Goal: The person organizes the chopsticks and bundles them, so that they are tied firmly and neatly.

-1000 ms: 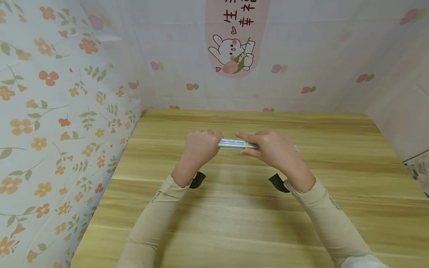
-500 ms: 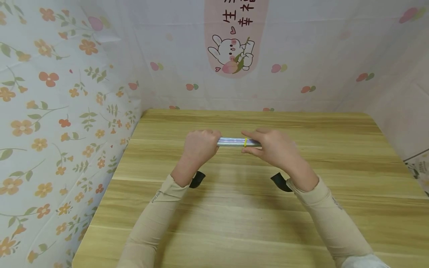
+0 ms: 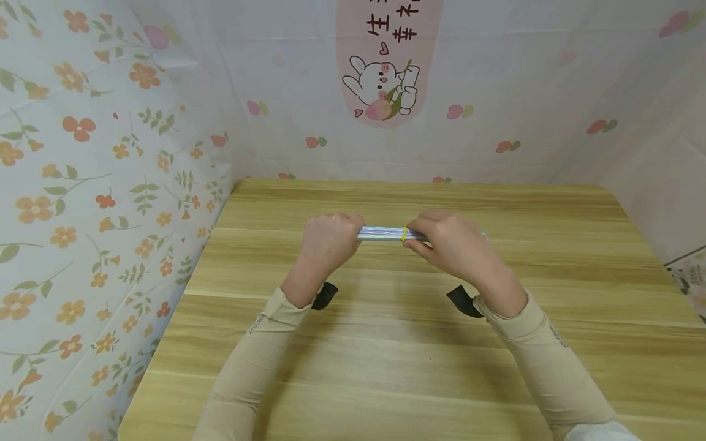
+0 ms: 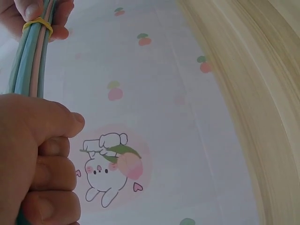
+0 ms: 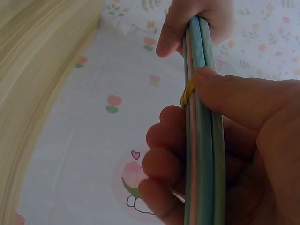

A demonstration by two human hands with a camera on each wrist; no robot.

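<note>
A bundle of slim pastel sticks that look like pencils (image 3: 382,233), blue, green and pink, is held level above the table. A yellow rubber band (image 3: 405,234) circles it. My left hand (image 3: 333,241) grips one end, its fingers curled round the sticks; that end is hidden in the fist. Further along, my right hand (image 3: 455,243) holds the bundle, and a bit of the far end shows past it. In the right wrist view, the thumb lies on the sticks against the rubber band (image 5: 187,93), with the fingers curled on the other side.
Below the hands is a wood-grain table (image 3: 386,367). Behind it hangs a white cloth (image 3: 496,92) with fruit and rabbit prints, and on the left a flowered cloth (image 3: 83,245). Black strap pieces (image 3: 464,301) show at both wrists.
My right index finger and thumb were spread apart around the bundle; now they close on it beside the rubber band. That hand has shifted slightly right. The left hand keeps its grip.
</note>
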